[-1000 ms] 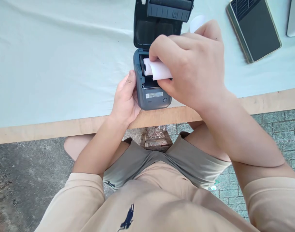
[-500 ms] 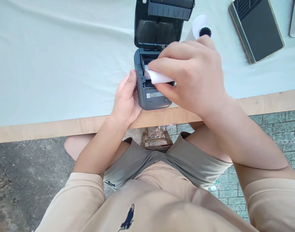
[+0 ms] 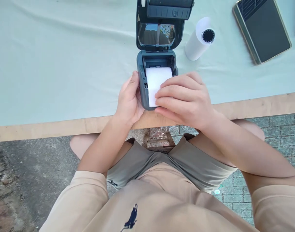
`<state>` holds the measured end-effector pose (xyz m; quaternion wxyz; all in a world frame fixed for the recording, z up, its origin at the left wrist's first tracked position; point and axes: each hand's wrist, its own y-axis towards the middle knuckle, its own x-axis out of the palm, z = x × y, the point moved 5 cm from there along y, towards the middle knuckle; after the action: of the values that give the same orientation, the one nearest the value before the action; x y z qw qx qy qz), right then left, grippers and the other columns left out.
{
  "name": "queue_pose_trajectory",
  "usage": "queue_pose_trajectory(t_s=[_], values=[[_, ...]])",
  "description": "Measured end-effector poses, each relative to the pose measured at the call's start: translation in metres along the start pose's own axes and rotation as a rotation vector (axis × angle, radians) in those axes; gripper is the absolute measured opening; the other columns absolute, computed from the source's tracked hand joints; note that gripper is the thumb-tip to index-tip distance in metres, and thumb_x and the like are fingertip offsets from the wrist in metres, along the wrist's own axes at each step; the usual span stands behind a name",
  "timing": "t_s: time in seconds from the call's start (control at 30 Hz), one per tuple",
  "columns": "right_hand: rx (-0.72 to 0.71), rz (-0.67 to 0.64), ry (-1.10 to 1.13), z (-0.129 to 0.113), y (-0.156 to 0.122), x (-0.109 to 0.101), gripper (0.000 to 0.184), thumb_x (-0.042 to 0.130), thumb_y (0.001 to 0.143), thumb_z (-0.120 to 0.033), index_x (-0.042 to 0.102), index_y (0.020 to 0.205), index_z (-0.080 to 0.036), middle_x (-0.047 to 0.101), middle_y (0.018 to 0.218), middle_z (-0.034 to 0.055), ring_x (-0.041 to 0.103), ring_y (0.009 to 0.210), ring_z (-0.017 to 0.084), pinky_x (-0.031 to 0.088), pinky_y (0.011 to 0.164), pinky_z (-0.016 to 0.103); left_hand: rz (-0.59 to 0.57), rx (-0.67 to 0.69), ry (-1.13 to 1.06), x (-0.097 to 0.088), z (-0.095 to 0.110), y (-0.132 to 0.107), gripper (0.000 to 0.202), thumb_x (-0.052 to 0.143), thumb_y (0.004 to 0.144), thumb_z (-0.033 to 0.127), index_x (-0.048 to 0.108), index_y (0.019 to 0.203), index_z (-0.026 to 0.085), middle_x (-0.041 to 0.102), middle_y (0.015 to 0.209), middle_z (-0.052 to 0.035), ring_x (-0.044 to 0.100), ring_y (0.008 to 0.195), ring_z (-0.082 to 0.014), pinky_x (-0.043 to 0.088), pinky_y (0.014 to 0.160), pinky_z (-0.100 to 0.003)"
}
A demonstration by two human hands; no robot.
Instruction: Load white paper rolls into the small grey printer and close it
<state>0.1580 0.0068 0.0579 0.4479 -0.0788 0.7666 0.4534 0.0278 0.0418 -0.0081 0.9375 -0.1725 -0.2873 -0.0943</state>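
A dark grey portable label printer (image 3: pixel 143 93) lies near the table's front edge, its lid (image 3: pixel 159 33) swung up and back. My left hand (image 3: pixel 130 98) grips the printer's left side, thumb along the edge. White label paper (image 3: pixel 158 80) comes out of the roll bay and lies over the printer's front. With its fingers closed on the paper's right part, my right hand (image 3: pixel 183 96) rests at the printer's front right. The paper hides the front panel, and the fingers hide the paper's lower right corner.
Behind my right hand stands a white paper roll (image 3: pixel 198 42) with a black core. A dark phone-like device (image 3: pixel 265 30) lies farther right on the pale cloth (image 3: pixel 65 64). The wooden table edge (image 3: pixel 53 128) runs just above my knees.
My right hand has come down toward me, drawing the paper out of the bay so that it now lies flat over the printer's front. My left hand keeps its hold.
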Motion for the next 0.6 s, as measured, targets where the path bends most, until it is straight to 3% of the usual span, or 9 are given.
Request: queue_pose_trajectory(t_s=[0.07,0.2,0.27,0.33,0.43,0.53,0.6], values=[[-0.023,0.017,0.006,-0.002,-0.001,0.0,0.015,0.066,0.087,-0.033,0.053,0.085,-0.027,0.074,0.095,-0.0099,0.067,0.098,0.014,0.043,0.073,0.036,0.004,0.002,-0.04,0.001,0.002,-0.001,0.028,0.043,0.096,0.045,0.063,0.094,0.025,0.075,0.113,-0.0011,0.042,0.145,-0.0262,0.042,0.121,-0.045],[-0.001,0.011,0.017,-0.002,-0.002,-0.001,0.015,0.069,0.084,-0.023,0.055,0.085,-0.027,0.074,0.094,-0.0117,0.067,0.098,0.013,0.045,0.074,0.035,-0.049,-0.022,0.034,0.001,0.003,-0.002,0.029,0.039,0.092,0.044,0.06,0.093,0.025,0.075,0.11,-0.0029,0.047,0.141,-0.0255,0.047,0.116,-0.042],[0.003,-0.009,0.016,-0.002,-0.003,0.0,0.014,0.068,0.084,-0.02,0.055,0.086,-0.026,0.074,0.095,-0.011,0.067,0.099,0.013,0.046,0.073,0.035,-0.126,-0.014,0.122,0.0,0.002,-0.002,0.023,0.055,0.085,0.043,0.06,0.099,0.026,0.075,0.106,-0.0007,0.051,0.138,-0.0262,0.052,0.11,-0.039],[0.007,-0.018,0.007,-0.002,-0.002,0.001,0.013,0.067,0.085,-0.019,0.056,0.087,-0.025,0.074,0.096,-0.0108,0.067,0.099,0.014,0.047,0.073,0.035,-0.14,0.04,0.132,-0.005,0.0,0.0,0.04,0.079,0.066,0.04,0.059,0.098,0.027,0.075,0.094,0.0016,0.057,0.131,-0.0285,0.058,0.101,-0.037],[-0.021,0.012,0.044,0.001,-0.001,-0.001,0.009,0.064,0.086,-0.022,0.056,0.087,-0.026,0.072,0.093,-0.0118,0.067,0.095,0.014,0.048,0.07,0.035,-0.108,0.038,0.138,-0.012,-0.006,0.003,0.051,0.087,0.057,0.032,0.058,0.099,0.028,0.074,0.094,0.0025,0.063,0.122,-0.0284,0.061,0.093,-0.037],[0.022,0.12,0.136,0.013,0.002,-0.013,0.005,0.06,0.087,-0.024,0.056,0.089,-0.025,0.07,0.098,-0.0037,0.066,0.094,0.016,0.053,0.077,0.036,-0.1,0.055,0.126,-0.013,-0.008,0.004,0.052,0.087,0.058,0.033,0.059,0.102,0.025,0.074,0.099,0.0002,0.066,0.117,-0.029,0.064,0.084,-0.037],[0.187,0.228,0.196,0.03,0.004,-0.025,0.014,0.057,0.089,-0.029,0.059,0.102,-0.023,0.065,0.108,0.0025,0.063,0.104,0.02,0.055,0.084,0.038,-0.102,0.063,0.133,-0.012,-0.008,0.004,0.054,0.086,0.059,0.033,0.06,0.104,0.023,0.073,0.102,-0.0022,0.066,0.118,-0.0309,0.065,0.082,-0.037]])
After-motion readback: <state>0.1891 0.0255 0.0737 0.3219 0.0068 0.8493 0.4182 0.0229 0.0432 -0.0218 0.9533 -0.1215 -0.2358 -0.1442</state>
